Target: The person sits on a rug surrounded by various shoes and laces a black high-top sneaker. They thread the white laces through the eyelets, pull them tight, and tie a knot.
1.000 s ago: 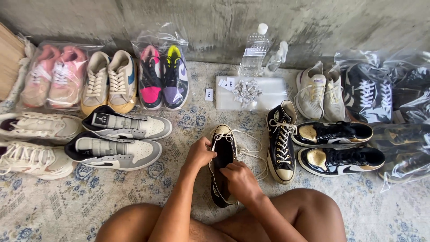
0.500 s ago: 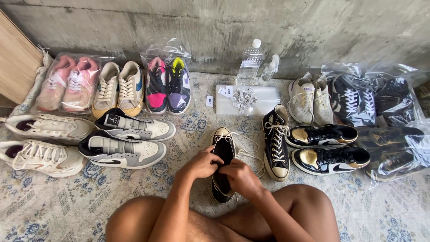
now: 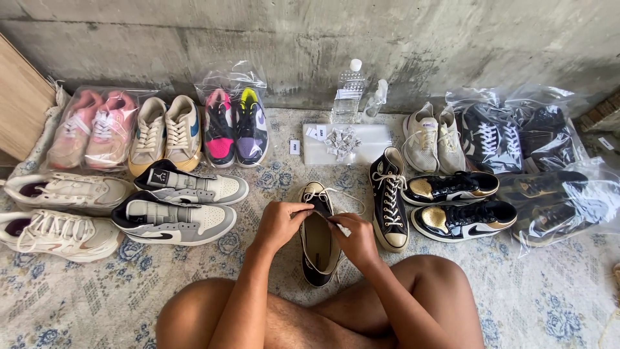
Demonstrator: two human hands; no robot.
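Observation:
A black high-top canvas shoe point(image 3: 318, 245) with a tan toe cap lies on the patterned rug between my knees, toe pointing away. My left hand point(image 3: 279, 224) pinches the shoe's upper left edge near the tongue. My right hand point(image 3: 354, 238) grips the right edge and a white lace. The loose lace point(image 3: 345, 192) loops past the toe. Its matching black shoe point(image 3: 389, 197) stands just to the right.
Pairs of sneakers ring me: grey-white ones point(image 3: 174, 220) and cream ones point(image 3: 55, 229) at left, bagged pink ones point(image 3: 93, 126) at the back, black-gold ones point(image 3: 462, 216) and bagged dark ones point(image 3: 516, 139) at right. A water bottle point(image 3: 349, 90) and white box point(image 3: 345, 142) stand by the concrete wall.
Both hands have shifted up the shoe toward its tongue, and the view has tilted down a little. The shoe stays in place.

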